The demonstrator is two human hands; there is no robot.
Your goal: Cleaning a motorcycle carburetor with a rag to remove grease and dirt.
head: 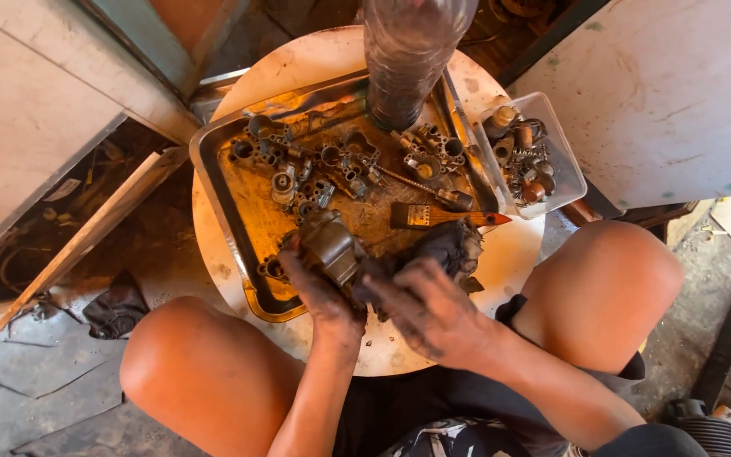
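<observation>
Carburetor [329,245] looked heavy, stiff and greasy; our left hand [319,296] gripped its body at the table's near edge, our right hand [429,309] clutching a rag [442,250].

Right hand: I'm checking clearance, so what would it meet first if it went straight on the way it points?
Probably the dark rag the right hand already touches, then the metal part; depth is unclear.

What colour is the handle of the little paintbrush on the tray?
The paintbrush has an orange wooden handle with a red tip, and dark bristles. The head view shows it, just beyond the hands.
</observation>
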